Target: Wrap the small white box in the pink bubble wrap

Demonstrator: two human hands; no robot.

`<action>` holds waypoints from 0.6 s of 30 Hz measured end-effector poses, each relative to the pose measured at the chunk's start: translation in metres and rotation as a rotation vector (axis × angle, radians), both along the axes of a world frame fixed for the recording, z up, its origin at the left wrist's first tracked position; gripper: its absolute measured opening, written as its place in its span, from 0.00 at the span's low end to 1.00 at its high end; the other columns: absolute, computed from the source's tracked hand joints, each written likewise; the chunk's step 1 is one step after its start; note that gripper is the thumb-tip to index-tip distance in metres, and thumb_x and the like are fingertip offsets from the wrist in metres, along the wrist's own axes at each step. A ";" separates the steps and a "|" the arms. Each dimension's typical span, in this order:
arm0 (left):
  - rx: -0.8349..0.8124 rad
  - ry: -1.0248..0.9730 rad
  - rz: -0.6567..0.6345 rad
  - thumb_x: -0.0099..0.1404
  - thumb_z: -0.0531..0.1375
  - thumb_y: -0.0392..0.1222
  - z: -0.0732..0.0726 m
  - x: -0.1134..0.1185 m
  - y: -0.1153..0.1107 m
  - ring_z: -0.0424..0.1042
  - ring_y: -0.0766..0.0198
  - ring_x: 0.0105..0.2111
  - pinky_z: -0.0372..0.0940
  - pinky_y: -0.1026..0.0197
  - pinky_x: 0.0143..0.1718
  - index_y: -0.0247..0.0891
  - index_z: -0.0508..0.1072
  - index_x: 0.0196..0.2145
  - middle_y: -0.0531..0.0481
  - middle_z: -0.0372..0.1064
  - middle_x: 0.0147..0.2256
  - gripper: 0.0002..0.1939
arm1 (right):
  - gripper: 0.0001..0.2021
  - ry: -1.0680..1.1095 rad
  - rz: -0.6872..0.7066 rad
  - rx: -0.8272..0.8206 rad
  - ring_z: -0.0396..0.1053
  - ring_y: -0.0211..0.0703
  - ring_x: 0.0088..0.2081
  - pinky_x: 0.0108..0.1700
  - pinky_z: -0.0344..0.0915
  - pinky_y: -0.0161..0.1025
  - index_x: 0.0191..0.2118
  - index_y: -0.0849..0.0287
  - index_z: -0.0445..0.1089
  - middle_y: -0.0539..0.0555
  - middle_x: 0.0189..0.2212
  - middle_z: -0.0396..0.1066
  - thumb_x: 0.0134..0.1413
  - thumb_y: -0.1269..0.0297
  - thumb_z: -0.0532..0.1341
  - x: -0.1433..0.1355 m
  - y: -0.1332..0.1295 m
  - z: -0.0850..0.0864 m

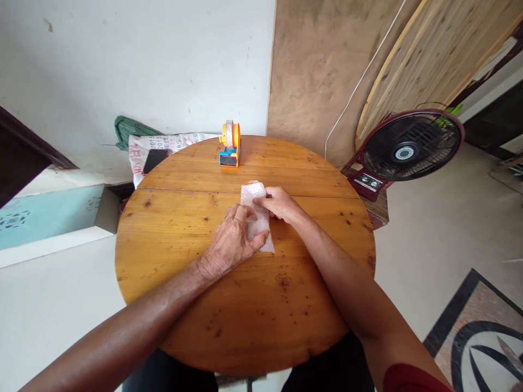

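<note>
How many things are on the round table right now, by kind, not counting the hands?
Bubble-wrap piece, under both hands: 1
Tape dispenser, orange and blue, at the far edge: 1
Dark phone, at the far left edge, partly on printed paper: 1
Total: 3

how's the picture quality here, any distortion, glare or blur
Head view: wide-angle distortion bends the wall edges and bows the round table; light is soft and even, with faint shadows under the left hand and right hand; the bubble-wrap piece looks slightly washed out; the centre is sharp and the corners are stretched.
</note>
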State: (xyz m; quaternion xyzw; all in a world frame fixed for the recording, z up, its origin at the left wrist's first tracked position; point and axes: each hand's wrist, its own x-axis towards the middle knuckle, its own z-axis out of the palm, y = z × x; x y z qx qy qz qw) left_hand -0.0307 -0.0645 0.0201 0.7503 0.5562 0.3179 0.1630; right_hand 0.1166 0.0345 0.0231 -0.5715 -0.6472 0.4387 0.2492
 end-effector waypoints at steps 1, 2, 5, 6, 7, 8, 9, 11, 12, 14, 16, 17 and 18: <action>-0.004 -0.002 0.003 0.59 0.61 0.48 0.001 0.000 0.000 0.68 0.56 0.40 0.68 0.52 0.41 0.36 0.65 0.49 0.45 0.64 0.40 0.23 | 0.08 -0.038 0.003 0.042 0.55 0.32 0.15 0.19 0.48 0.32 0.27 0.59 0.68 0.43 0.12 0.59 0.48 0.61 0.64 0.000 0.002 -0.002; -0.003 0.004 -0.004 0.60 0.60 0.48 0.002 0.000 -0.001 0.68 0.56 0.40 0.68 0.52 0.41 0.37 0.62 0.53 0.45 0.64 0.41 0.26 | 0.09 -0.081 0.007 0.089 0.56 0.32 0.17 0.21 0.50 0.32 0.25 0.59 0.68 0.44 0.14 0.61 0.47 0.60 0.64 -0.001 0.003 -0.004; 0.014 0.055 -0.064 0.63 0.57 0.47 0.004 -0.001 -0.002 0.67 0.55 0.42 0.68 0.51 0.43 0.40 0.61 0.59 0.44 0.63 0.44 0.27 | 0.12 -0.211 0.035 0.199 0.58 0.33 0.21 0.25 0.51 0.33 0.23 0.60 0.67 0.46 0.17 0.64 0.45 0.57 0.64 -0.001 0.006 -0.005; 0.026 0.070 -0.080 0.64 0.56 0.47 0.005 -0.001 -0.003 0.67 0.55 0.43 0.68 0.51 0.44 0.40 0.63 0.57 0.43 0.63 0.44 0.25 | 0.12 -0.246 0.043 0.221 0.58 0.33 0.22 0.25 0.51 0.33 0.23 0.60 0.67 0.46 0.18 0.64 0.45 0.57 0.64 -0.001 0.006 -0.004; 0.041 0.081 -0.090 0.65 0.56 0.48 0.005 -0.001 -0.003 0.67 0.55 0.43 0.68 0.51 0.44 0.39 0.67 0.55 0.43 0.62 0.44 0.22 | 0.12 -0.271 0.044 0.237 0.58 0.34 0.22 0.25 0.50 0.33 0.23 0.60 0.67 0.46 0.19 0.64 0.45 0.57 0.64 -0.001 0.006 -0.003; 0.058 0.090 -0.095 0.65 0.55 0.48 0.005 -0.001 -0.003 0.67 0.55 0.43 0.68 0.51 0.45 0.38 0.70 0.52 0.42 0.62 0.44 0.20 | 0.11 -0.284 0.036 0.248 0.58 0.33 0.22 0.25 0.50 0.33 0.23 0.60 0.67 0.46 0.19 0.64 0.45 0.57 0.64 -0.001 0.006 -0.002; 0.071 0.097 -0.097 0.65 0.55 0.48 0.005 -0.001 -0.003 0.67 0.55 0.42 0.68 0.51 0.45 0.37 0.72 0.49 0.42 0.62 0.44 0.18 | 0.11 -0.283 0.024 0.255 0.57 0.33 0.22 0.25 0.50 0.33 0.23 0.60 0.68 0.46 0.19 0.64 0.45 0.58 0.63 -0.001 0.006 -0.002; 0.086 0.111 -0.096 0.66 0.55 0.48 0.004 -0.001 -0.003 0.67 0.55 0.41 0.68 0.52 0.44 0.36 0.74 0.46 0.42 0.61 0.43 0.17 | 0.11 -0.246 -0.003 0.249 0.57 0.33 0.22 0.25 0.50 0.33 0.23 0.61 0.68 0.46 0.19 0.64 0.44 0.57 0.63 -0.001 0.007 -0.003; 0.092 0.114 -0.095 0.66 0.55 0.48 0.003 -0.001 -0.003 0.67 0.55 0.41 0.68 0.52 0.44 0.35 0.75 0.45 0.41 0.61 0.43 0.17 | 0.11 -0.209 -0.010 0.237 0.57 0.33 0.22 0.25 0.50 0.32 0.24 0.61 0.69 0.46 0.19 0.64 0.44 0.57 0.64 0.000 0.007 -0.004; 0.102 0.112 -0.097 0.66 0.55 0.49 0.002 -0.001 -0.004 0.67 0.56 0.41 0.67 0.53 0.44 0.35 0.76 0.44 0.41 0.61 0.42 0.17 | 0.12 -0.130 -0.004 0.190 0.58 0.33 0.22 0.25 0.51 0.32 0.26 0.61 0.71 0.46 0.20 0.65 0.44 0.56 0.64 0.000 0.008 -0.006; 0.108 0.105 -0.102 0.67 0.54 0.49 0.001 -0.001 -0.004 0.66 0.57 0.40 0.67 0.54 0.44 0.35 0.76 0.43 0.42 0.62 0.42 0.17 | 0.13 -0.072 0.028 0.127 0.58 0.33 0.22 0.24 0.52 0.31 0.29 0.62 0.72 0.46 0.20 0.65 0.44 0.54 0.64 0.001 0.009 -0.007; 0.108 0.101 -0.104 0.67 0.54 0.49 0.000 -0.001 -0.004 0.66 0.57 0.40 0.67 0.54 0.43 0.35 0.76 0.43 0.42 0.62 0.42 0.18 | 0.14 -0.056 0.049 0.100 0.58 0.33 0.22 0.24 0.52 0.31 0.29 0.62 0.73 0.46 0.20 0.65 0.44 0.54 0.64 0.001 0.009 -0.007; 0.106 0.098 -0.105 0.67 0.54 0.49 0.000 -0.001 -0.004 0.66 0.58 0.40 0.67 0.54 0.43 0.35 0.76 0.43 0.42 0.62 0.42 0.18 | 0.14 -0.049 0.068 0.080 0.58 0.33 0.22 0.24 0.52 0.32 0.29 0.62 0.73 0.46 0.20 0.65 0.43 0.54 0.64 0.001 0.009 -0.007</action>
